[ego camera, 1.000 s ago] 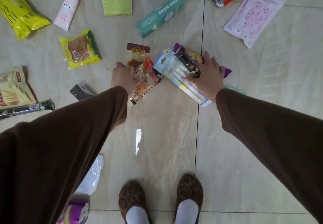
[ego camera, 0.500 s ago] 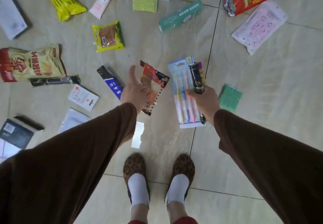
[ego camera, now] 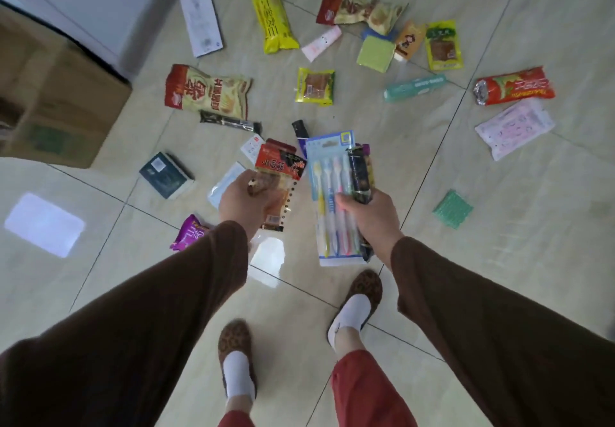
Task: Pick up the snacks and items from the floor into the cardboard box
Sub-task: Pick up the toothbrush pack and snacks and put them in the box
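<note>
Now that I've straightened up from the floor, my left hand [ego camera: 244, 202] is closed on the red snack packets [ego camera: 279, 173] and my right hand [ego camera: 369, 215] on the toothbrush pack [ego camera: 329, 193], with the cardboard box [ego camera: 56, 100] swung into view at far left, so dropping them in comes next.

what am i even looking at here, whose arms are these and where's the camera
The camera sits on a person's head, looking down, so the two brown sleeves are that person's own arms, with their slippered feet below. There is only this one view. The left hand grips red snack packets. The right hand grips a toothbrush pack together with a dark packet. Many more snacks lie scattered on the tiled floor, such as a chips bag and a yellow wrapper. The cardboard box they belong in stands at the left edge.
</note>
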